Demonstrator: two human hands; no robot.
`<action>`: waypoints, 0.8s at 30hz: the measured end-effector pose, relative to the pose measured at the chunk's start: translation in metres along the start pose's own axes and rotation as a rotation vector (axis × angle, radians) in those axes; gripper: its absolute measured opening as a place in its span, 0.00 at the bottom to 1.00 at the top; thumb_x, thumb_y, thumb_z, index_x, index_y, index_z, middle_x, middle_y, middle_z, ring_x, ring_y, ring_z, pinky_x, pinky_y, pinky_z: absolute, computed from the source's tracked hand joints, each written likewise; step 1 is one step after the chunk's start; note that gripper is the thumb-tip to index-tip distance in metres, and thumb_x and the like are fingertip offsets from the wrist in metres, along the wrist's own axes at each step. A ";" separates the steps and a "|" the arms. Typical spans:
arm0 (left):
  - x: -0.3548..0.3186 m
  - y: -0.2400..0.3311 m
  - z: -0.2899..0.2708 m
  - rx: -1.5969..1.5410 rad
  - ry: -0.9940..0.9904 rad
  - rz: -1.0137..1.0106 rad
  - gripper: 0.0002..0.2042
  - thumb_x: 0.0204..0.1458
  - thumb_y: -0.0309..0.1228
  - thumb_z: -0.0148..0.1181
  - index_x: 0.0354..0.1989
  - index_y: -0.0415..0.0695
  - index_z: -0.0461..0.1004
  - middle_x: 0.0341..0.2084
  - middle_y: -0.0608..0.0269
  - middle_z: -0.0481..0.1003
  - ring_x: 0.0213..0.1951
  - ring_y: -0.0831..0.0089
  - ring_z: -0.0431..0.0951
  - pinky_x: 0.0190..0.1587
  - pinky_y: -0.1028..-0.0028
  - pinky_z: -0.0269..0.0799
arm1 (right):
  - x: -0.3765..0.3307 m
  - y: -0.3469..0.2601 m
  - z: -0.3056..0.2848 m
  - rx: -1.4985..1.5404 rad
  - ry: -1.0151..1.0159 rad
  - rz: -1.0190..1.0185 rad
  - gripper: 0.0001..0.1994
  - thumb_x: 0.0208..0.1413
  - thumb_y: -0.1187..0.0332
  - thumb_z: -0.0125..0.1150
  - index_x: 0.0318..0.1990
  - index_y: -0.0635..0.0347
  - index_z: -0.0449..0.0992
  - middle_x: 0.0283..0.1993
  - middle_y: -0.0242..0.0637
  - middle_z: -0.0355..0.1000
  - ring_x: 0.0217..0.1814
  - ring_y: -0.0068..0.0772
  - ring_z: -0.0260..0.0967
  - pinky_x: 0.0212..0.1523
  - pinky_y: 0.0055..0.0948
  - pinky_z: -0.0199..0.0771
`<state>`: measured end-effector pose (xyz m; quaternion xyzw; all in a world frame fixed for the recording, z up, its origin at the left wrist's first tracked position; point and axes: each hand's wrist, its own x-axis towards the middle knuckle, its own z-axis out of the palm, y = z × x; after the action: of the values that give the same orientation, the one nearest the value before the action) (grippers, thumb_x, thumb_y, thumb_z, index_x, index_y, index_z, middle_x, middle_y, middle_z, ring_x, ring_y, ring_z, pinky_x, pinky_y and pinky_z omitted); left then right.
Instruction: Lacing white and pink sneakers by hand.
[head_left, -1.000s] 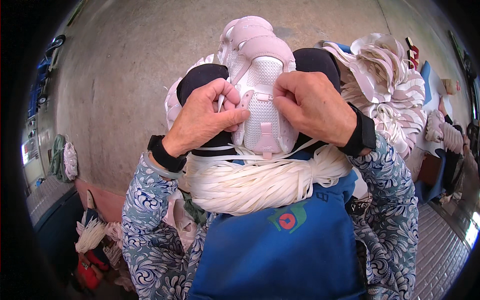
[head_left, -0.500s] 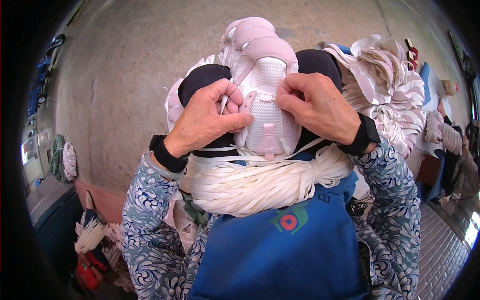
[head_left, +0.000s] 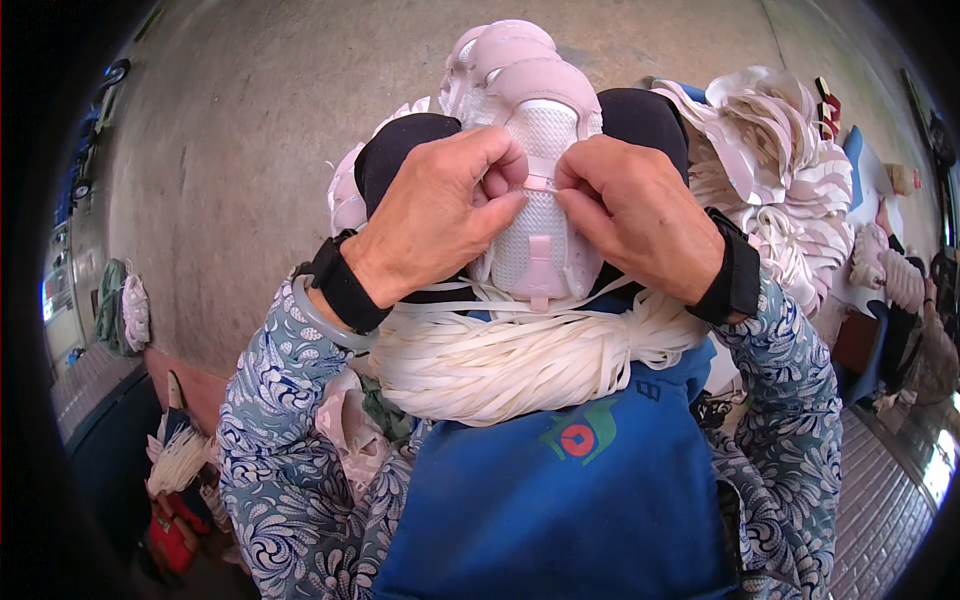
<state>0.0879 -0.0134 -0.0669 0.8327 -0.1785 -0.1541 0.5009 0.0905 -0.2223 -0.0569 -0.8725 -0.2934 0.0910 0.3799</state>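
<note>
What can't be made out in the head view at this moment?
- Lace end at the pink shoe: covered by the fingertips of the left hand and right hand.
- Shoe's heel and sides: behind both hands.
- Lower end of the white lace bundle: tucked against the blue apron.
- Pile of white pieces: bent by the fisheye rim, pieces too small to tell.

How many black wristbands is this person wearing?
2: one black wristband on the left wrist, one black wristband on the right wrist. Sleeves may hide others further up.
</note>
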 end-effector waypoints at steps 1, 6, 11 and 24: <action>0.002 0.001 0.000 0.067 -0.028 0.038 0.06 0.49 0.21 0.62 0.32 0.39 0.71 0.21 0.71 0.68 0.23 0.85 0.68 0.25 0.82 0.66 | 0.000 0.001 0.000 0.000 0.002 0.004 0.06 0.52 0.72 0.55 0.30 0.68 0.71 0.29 0.52 0.70 0.35 0.55 0.69 0.36 0.45 0.68; 0.007 0.001 0.002 0.200 -0.003 0.137 0.07 0.49 0.23 0.63 0.32 0.38 0.71 0.23 0.66 0.69 0.24 0.79 0.69 0.26 0.79 0.67 | -0.004 0.005 0.003 0.060 0.053 0.024 0.06 0.52 0.72 0.55 0.31 0.67 0.70 0.29 0.51 0.69 0.34 0.56 0.69 0.37 0.45 0.68; 0.006 0.001 0.005 0.240 0.016 0.192 0.07 0.50 0.25 0.63 0.32 0.37 0.71 0.25 0.62 0.69 0.23 0.75 0.70 0.27 0.78 0.67 | -0.005 0.006 0.004 0.051 0.058 0.027 0.06 0.52 0.72 0.55 0.32 0.67 0.70 0.30 0.50 0.69 0.34 0.55 0.69 0.37 0.45 0.69; 0.004 -0.001 0.009 0.263 0.086 0.232 0.06 0.52 0.23 0.60 0.34 0.37 0.69 0.25 0.58 0.68 0.24 0.69 0.70 0.27 0.74 0.67 | -0.003 0.005 0.005 -0.126 0.111 -0.026 0.06 0.52 0.71 0.57 0.35 0.63 0.69 0.34 0.47 0.68 0.33 0.52 0.71 0.32 0.43 0.71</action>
<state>0.0877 -0.0219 -0.0720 0.8707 -0.2703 -0.0347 0.4093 0.0880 -0.2237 -0.0645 -0.8945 -0.2885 0.0189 0.3409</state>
